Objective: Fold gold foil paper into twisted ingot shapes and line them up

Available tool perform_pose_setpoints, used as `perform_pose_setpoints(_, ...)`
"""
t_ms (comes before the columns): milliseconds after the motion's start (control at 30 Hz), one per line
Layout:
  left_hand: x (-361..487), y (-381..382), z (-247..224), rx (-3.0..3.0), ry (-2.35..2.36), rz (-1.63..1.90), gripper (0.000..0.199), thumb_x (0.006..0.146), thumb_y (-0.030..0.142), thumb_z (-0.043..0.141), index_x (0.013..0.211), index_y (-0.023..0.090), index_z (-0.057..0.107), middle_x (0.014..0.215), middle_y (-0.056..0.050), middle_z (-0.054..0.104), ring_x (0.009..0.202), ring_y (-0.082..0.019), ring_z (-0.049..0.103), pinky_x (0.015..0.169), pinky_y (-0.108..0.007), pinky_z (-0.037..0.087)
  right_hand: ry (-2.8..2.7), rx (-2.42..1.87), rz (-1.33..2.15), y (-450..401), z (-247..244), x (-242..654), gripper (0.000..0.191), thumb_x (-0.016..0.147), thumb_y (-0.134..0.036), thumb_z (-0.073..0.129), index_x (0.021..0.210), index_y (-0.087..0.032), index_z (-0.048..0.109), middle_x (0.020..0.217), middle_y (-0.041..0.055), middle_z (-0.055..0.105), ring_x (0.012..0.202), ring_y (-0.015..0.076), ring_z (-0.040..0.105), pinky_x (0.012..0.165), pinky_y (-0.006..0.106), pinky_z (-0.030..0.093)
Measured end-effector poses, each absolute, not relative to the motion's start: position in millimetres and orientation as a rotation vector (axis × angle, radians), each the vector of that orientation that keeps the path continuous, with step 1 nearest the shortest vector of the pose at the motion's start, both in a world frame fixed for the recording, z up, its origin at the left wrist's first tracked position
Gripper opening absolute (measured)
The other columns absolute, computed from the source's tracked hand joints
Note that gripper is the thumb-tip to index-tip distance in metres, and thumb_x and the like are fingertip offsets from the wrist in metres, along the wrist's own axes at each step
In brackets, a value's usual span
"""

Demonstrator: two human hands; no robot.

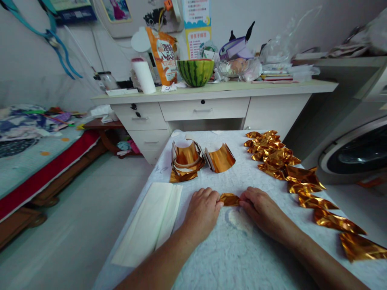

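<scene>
"Pinching the gold foil piece [229, 199] at both ends, what are we handling?"

"Something very light, we judge: thin, glossy, crisp enough to hold a crease, easily torn. It lies low over the tablecloth [223, 253], between our hands. Our left hand [204, 206] has thumb and fingers closed on one end, our right hand [256, 206] on the other."

"Where do we best hold it?"

"By those narrow ends, gently; the shiny middle would probably crumple or slip under pressure."

"And our room?"

"Mostly between our forearms, over the cloth. White sheets [148, 221] lie to our left, curled foil sheets [186, 157] stand beyond, and a row of twisted gold pieces [276, 157] follows the table's right edge, so sideways sweeps there would likely knock some off."
</scene>
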State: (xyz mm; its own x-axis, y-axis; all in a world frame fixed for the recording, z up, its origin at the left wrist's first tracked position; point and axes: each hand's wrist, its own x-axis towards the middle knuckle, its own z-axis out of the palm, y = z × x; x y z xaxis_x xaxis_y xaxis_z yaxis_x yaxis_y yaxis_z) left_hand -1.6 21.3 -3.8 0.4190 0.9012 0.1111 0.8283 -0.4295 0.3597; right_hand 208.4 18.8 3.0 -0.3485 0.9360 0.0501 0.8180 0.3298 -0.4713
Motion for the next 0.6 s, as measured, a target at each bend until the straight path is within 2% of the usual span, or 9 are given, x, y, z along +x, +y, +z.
perform_pose_setpoints(600, 4.2, 18.6, 1.3, 2.412, 1.693, 0.343, 0.016, 0.092, 0.030, 0.055, 0.081, 0.019, 0.059, 0.087, -0.005, 0.061, 0.088, -0.024, 0.054, 0.079, -0.038, 0.039, -2.311, -1.804, 0.344, 20.6, 3.9, 199.0, 0.027, 0.093, -0.025, 0.044, 0.074, -0.019, 0.062, 0.078, 0.0070, 0.065, 0.075, 0.0205, 0.059, 0.071, 0.031, 0.037)
